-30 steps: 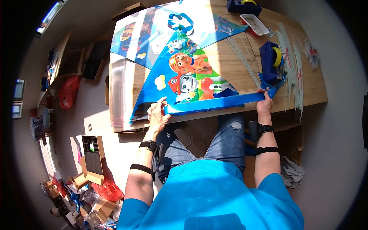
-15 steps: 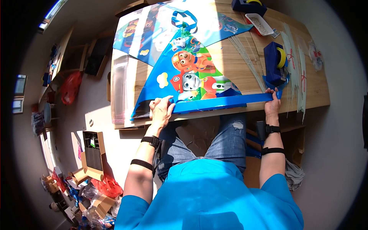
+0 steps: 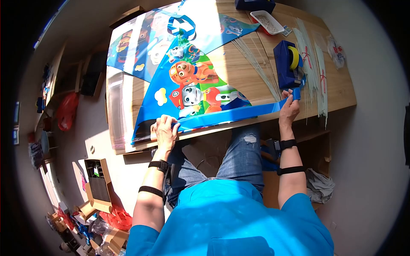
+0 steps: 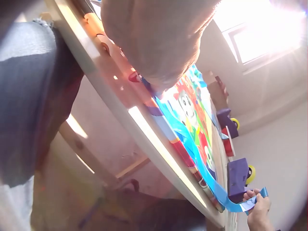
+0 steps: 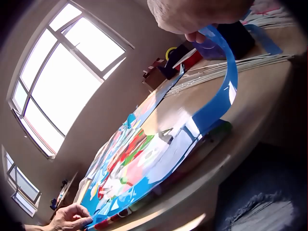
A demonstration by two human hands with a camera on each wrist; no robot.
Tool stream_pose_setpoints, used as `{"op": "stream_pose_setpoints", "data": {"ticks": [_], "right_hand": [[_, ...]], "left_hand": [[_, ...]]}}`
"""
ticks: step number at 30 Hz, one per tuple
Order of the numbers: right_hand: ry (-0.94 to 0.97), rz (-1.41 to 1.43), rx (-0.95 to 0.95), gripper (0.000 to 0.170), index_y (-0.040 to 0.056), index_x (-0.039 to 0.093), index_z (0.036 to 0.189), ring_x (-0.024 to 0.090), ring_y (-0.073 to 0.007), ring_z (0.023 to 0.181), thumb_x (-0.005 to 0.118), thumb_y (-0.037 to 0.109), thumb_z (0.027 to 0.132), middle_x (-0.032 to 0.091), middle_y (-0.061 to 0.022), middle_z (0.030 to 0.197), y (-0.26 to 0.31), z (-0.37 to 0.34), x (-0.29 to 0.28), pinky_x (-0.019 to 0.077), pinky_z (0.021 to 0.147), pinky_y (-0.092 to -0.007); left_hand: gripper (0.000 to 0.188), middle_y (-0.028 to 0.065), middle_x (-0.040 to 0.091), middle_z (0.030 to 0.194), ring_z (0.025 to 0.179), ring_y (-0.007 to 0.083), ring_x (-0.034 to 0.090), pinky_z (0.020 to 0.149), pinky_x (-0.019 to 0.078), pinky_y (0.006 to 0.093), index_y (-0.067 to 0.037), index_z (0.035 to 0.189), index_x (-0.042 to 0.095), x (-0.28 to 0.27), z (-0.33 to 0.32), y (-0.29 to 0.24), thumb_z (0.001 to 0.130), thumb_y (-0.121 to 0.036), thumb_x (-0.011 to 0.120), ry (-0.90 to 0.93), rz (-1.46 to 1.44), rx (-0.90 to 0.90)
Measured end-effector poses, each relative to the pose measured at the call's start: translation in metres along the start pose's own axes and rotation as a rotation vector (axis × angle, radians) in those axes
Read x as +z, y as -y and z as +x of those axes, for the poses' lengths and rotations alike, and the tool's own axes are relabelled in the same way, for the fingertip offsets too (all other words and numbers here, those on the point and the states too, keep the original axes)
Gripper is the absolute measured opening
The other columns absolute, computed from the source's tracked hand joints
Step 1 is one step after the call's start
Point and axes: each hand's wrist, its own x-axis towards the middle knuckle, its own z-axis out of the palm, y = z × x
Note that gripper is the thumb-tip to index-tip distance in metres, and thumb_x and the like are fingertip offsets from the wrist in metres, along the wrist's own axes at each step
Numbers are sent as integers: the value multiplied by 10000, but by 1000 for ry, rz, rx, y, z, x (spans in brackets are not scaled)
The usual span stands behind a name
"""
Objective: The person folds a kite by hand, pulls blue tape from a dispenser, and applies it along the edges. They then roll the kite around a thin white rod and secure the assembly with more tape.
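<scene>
A blue triangular sheet with cartoon puppies, which looks like a kite (image 3: 147,91), lies near the table's front edge. Along its lower edge runs a long blue strip (image 3: 235,115). My left hand (image 3: 165,132) pinches the strip's left end against the sheet's corner, thumb and fingers bent down. At the far right, my right hand (image 3: 290,109) grips the strip between thumb and fingers, in front of a blue tape dispenser (image 3: 285,66). In the right wrist view the strip (image 5: 226,91) rises off the sheet in a curve up to my right hand.
Thin white rods (image 3: 307,64) lie in bundles on the right, more (image 3: 258,64) behind the sheet. A white tray (image 3: 268,22) and a second dispenser (image 3: 255,5) stand farther back. Other printed sheets (image 3: 128,47) lie at back left, a clear plastic stack (image 3: 116,111) at the left edge.
The head view has shifted, so the table sits farther left. My left hand's fingers have bent down onto the strip's end. My right hand has moved slightly right relative to the dispenser.
</scene>
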Motion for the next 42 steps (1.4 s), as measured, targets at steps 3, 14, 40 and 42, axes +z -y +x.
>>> {"op": "stream_pose_setpoints", "data": {"ticks": [3, 14, 40, 42], "right_hand": [[266, -812, -702, 264, -39, 556, 1203, 654, -354, 943, 487, 65, 969, 665, -186, 1002, 23, -41, 36, 522, 882, -411], [769, -1010, -1192, 418, -64, 567, 1211, 547, -372, 1212, 547, 128, 841, 560, -267, 1288, -16, -152, 121, 461, 985, -434], [701, -1049, -1122, 419, -70, 581, 1204, 557, -347, 1196, 556, 140, 842, 580, -256, 1261, -18, -161, 128, 458, 979, -431], [688, -1043, -1102, 410, -63, 573, 1204, 553, -344, 1191, 564, 118, 837, 577, -252, 1250, -13, -160, 129, 456, 975, -423]], "left_hand": [[179, 27, 579, 944, 980, 246, 519, 859, 381, 418, -132, 893, 644, 3, -2, 1, 766, -179, 762, -9, 19, 2], [159, 34, 594, 920, 946, 248, 537, 857, 428, 386, -110, 857, 642, 2, -2, 2, 762, -136, 767, -54, -28, 27], [855, 106, 515, 1343, 1301, 274, 443, 1169, 135, 531, -99, 1474, 333, -18, 8, -21, 792, -403, 751, 269, 200, 187], [729, 88, 554, 1243, 1220, 266, 492, 1153, 175, 528, -125, 1414, 425, -14, 10, -16, 805, -370, 741, 196, 202, 242]]}}
